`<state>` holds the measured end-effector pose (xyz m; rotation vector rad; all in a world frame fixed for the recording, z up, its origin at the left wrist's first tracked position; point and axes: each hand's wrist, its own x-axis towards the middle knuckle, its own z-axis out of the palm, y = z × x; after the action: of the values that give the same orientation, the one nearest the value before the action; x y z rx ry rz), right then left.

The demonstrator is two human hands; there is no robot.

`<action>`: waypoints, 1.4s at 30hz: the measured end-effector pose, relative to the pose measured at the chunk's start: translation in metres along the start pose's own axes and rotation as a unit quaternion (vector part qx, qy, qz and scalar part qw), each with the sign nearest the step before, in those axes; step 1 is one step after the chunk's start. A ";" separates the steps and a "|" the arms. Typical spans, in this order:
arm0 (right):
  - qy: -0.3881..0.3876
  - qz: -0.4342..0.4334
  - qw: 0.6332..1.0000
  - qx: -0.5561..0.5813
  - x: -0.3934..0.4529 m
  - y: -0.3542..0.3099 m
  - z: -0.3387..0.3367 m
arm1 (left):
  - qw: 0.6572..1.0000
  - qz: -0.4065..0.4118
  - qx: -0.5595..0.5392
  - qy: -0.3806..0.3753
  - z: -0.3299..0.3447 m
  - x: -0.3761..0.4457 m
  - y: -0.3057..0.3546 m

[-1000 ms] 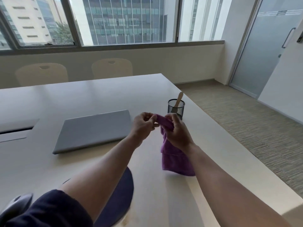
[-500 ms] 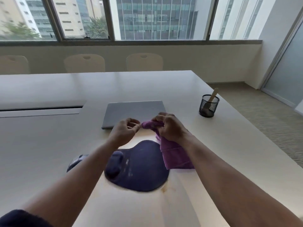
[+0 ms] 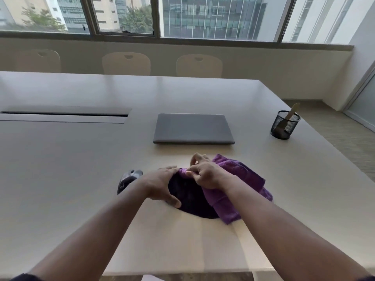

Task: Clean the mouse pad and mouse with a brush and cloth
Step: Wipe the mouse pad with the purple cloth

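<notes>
Across the pale table (image 3: 60, 159), unchanged bystanders: closed grey laptop (image 3: 192, 128) beyond the hands, mesh pen cup (image 3: 285, 125) far right with the brush (image 3: 292, 112) standing in it by its wooden handle, well apart from the work. Nearer, lowered within the last second from mid-air down onto the dark mouse pad (image 3: 188, 195): purple cloth (image 3: 243, 179), now draped over the pad's right half and spilling onto the table beside it. Likely meaning: brushing already finished or skipped, wiping of the pad about to begin. Left hand (image 3: 162, 185) spread flat, fingers fairly straight, pressing the pad's left edge and touching the cloth's near corner, apparently to steady it. Right hand (image 3: 205, 175) curled, fingertips pinching a fold of cloth at the pad's far edge. Just left of the pad, partly behind the left wrist: black mouse (image 3: 127, 179), untouched. No brand, label or writing legible anywhere; laptop lid blank from this angle.
</notes>
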<state>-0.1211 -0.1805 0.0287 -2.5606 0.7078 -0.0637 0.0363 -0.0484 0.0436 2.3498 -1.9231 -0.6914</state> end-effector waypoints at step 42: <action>-0.053 -0.058 0.994 0.077 0.007 -0.016 0.004 | 0.997 -0.043 0.048 -0.051 -0.008 0.004 0.018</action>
<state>-0.1067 -0.1699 0.0323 -2.4343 0.4935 -0.0204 0.0234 -0.0586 0.0545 2.5148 -1.9476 -0.7551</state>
